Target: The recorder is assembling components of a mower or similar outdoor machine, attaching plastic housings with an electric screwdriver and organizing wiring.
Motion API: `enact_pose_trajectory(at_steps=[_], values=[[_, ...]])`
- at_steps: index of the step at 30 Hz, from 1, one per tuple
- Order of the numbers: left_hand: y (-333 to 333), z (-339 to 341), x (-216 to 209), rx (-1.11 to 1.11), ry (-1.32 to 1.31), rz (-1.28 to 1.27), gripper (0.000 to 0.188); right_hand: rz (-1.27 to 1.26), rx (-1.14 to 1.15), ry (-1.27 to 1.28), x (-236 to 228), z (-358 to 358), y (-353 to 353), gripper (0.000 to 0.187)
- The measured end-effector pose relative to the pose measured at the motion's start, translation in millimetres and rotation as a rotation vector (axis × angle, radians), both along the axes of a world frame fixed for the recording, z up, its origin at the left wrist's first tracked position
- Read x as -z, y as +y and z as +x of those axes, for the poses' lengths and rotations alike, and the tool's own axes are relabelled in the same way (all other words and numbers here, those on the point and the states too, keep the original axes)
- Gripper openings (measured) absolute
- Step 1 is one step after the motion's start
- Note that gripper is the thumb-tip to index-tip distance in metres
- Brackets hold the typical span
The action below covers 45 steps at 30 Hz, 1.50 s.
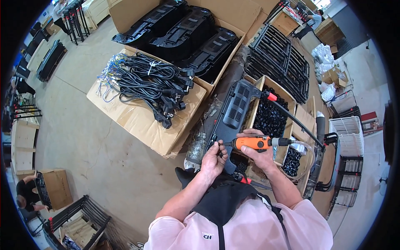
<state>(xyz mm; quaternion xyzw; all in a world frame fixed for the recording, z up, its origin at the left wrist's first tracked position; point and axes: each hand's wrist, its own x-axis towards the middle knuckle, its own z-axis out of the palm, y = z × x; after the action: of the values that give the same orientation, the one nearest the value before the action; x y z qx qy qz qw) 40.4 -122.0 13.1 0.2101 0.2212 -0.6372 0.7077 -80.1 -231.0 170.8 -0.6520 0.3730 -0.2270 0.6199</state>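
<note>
My right hand (259, 156) is wrapped round an orange air screwdriver (246, 143), its hose running off to the right. The bit points left, toward the fingertips of my left hand (214, 160). Those fingers are pinched at the bit's end, with small dark pieces just showing in them; I cannot make out what they are. Under both hands lies a long black plastic housing (238, 109) with vent slots. A black tube with a red collar (271, 97) joins its far end; another red piece (246, 180) shows near my apron.
Left of the housing, a bundle of black power cables (154, 83) lies on a cardboard box (121, 109). An open carton (233, 62) behind holds black plastic shells. Wooden bins at right contain small black parts (271, 114). Black metal frames (279, 58) stand beyond. Other people work around the edges.
</note>
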Motion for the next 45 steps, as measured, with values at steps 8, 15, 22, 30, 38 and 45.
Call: enact_pose_trajectory(at_steps=[8,15,22,30,38,45], values=[[3.6,-1.1,-8.8,-0.052,0.152,-0.097,0.030,-0.032,-0.051,0.013,8.9,4.2,3.1,0.058],[4.0,1.3,1.4,-0.085,0.123,-0.100,0.030,-0.054,-0.100,0.013,30.1,15.6,7.9,0.058],[4.3,-0.5,3.9,-0.044,0.111,-0.043,0.025,-0.090,-0.159,0.103,25.4,31.2,9.5,0.048],[9.0,-7.2,3.3,0.082,0.075,-0.040,0.032,-0.188,-0.266,0.157,30.3,44.1,11.6,0.046],[-6.9,-11.4,1.1,0.195,0.022,-0.044,0.030,-0.036,0.060,0.030,13.6,21.2,19.1,0.055],[-74.1,-40.6,-14.3,0.361,-0.137,-0.112,0.034,-0.081,0.679,-0.161,-44.2,-127.0,41.0,0.061]])
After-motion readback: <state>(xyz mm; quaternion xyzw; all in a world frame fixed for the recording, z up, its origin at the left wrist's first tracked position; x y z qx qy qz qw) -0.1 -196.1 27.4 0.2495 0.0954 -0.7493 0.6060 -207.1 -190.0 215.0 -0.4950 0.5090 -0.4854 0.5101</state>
